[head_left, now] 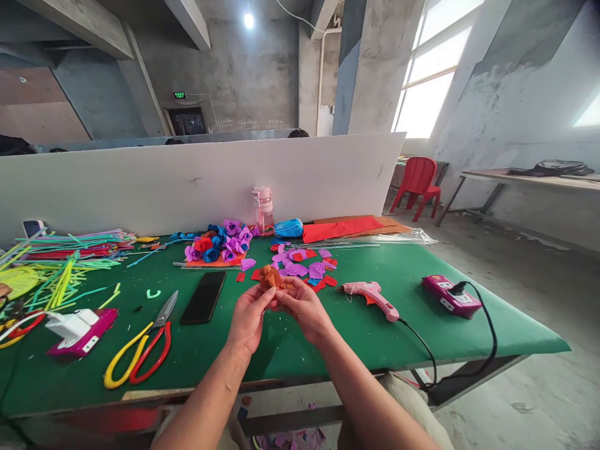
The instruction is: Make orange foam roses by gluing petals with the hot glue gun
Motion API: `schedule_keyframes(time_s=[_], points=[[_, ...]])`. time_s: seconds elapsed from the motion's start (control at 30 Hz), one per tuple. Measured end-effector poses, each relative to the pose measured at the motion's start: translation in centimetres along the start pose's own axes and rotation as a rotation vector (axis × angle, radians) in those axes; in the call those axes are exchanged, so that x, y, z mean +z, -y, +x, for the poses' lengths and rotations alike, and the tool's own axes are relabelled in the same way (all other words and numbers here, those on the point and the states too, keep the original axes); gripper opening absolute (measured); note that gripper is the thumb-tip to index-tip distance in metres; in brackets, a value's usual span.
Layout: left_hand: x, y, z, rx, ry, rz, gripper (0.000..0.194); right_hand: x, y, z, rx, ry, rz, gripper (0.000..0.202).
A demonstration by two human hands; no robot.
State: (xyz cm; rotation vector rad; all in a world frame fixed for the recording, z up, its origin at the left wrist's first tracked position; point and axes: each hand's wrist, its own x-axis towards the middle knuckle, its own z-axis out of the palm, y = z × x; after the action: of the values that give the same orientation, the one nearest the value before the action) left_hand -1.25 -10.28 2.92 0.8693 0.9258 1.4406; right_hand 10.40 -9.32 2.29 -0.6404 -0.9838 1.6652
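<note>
Both the left hand (pixel 249 315) and the right hand (pixel 302 306) pinch a small orange-brown crinkled paper flower (pixel 270 278) between their fingertips, apparently shaping its petals, which calls for a light, steady grip.

Two power strips (pixel 452 297), one glue gun (pixel 372 292), one pink bottle (pixel 264 209), one red chair (pixel 419 177)

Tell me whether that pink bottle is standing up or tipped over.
Upright: the pink bottle stands with its lid uppermost, before the white board.
</note>
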Motion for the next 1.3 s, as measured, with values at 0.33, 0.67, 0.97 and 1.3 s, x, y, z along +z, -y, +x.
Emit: schedule_keyframes(time_s=[0.33, 0.67, 0.97, 1.3], points=[[-0.1, -0.4, 0.8, 0.058, -0.06, 0.112, 0.029, -11.7, 6.8, -4.1, -0.305, -0.528, -0.904, 0.025], [-0.1, 0.3, 0.6, -0.036, 0.034, 0.049, 0.026, -18.2, 8.8, -6.1, 0.181, -0.617, -1.441, 0.013], [-0.1, -0.1, 0.2, -0.076, 0.075, -0.084, 0.025, -15.1, 8.3, -6.7, -0.062, -0.569, -1.065, 0.025], [-0.4, -0.1, 0.5, -0.005, 0.052, -0.125, 0.029, -4.8, 8.3, -7.6, -0.147, -0.227, -0.732, 0.036]])
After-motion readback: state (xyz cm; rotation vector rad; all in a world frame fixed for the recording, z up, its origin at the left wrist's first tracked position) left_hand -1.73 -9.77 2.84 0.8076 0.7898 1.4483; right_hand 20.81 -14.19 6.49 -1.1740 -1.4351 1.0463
